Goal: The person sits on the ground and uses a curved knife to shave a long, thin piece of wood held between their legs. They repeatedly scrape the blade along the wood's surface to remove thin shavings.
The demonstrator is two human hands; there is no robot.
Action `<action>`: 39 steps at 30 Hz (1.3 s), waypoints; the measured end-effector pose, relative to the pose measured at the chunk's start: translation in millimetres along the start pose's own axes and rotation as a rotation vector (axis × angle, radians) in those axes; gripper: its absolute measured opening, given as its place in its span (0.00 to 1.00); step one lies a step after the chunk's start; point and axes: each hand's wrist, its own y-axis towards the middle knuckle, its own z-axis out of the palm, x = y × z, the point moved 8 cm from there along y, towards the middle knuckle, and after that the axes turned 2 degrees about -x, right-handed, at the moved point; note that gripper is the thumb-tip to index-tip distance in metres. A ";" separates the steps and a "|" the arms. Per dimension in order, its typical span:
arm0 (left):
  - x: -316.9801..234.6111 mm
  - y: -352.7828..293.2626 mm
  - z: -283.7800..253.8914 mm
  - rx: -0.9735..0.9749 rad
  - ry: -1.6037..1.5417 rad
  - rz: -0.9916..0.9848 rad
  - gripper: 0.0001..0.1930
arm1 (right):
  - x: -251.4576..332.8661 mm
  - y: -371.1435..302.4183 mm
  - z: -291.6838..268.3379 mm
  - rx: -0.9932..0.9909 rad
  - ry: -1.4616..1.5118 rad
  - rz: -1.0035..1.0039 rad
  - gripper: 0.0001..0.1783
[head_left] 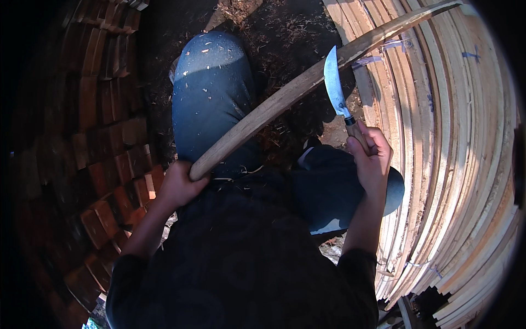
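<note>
My left hand (179, 185) is wrapped round the near end of a long wooden pole (269, 114). The pole slants up and to the right over my lap, and its far end lies across the stacked strips. In my right hand (373, 151) is a knife (335, 88) with a wooden handle and a curved, broad blade. The blade points up and away from me, close to the pole's right side; whether it touches the pole I cannot tell. Wood shavings dot my blue trouser leg (211, 98).
Long pale wooden strips (438, 164) are piled along the right, some with bluish marks. Stacked reddish-brown wood blocks (101, 156) rise at the left in shadow. Dark ground (285, 33) strewn with wood chips lies ahead of my knees.
</note>
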 end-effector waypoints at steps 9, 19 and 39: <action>2.2 -0.2 1.4 -0.012 -0.049 0.010 0.19 | 0.3 -8.0 30.5 0.272 0.030 0.040 0.16; -3.9 -1.2 -3.4 -0.027 -0.007 0.032 0.19 | 2.5 -2.0 16.8 0.174 -0.058 0.026 0.19; -5.4 -1.6 -2.8 -0.005 -0.049 0.023 0.19 | 12.5 -2.9 1.9 -0.085 -0.087 -0.157 0.16</action>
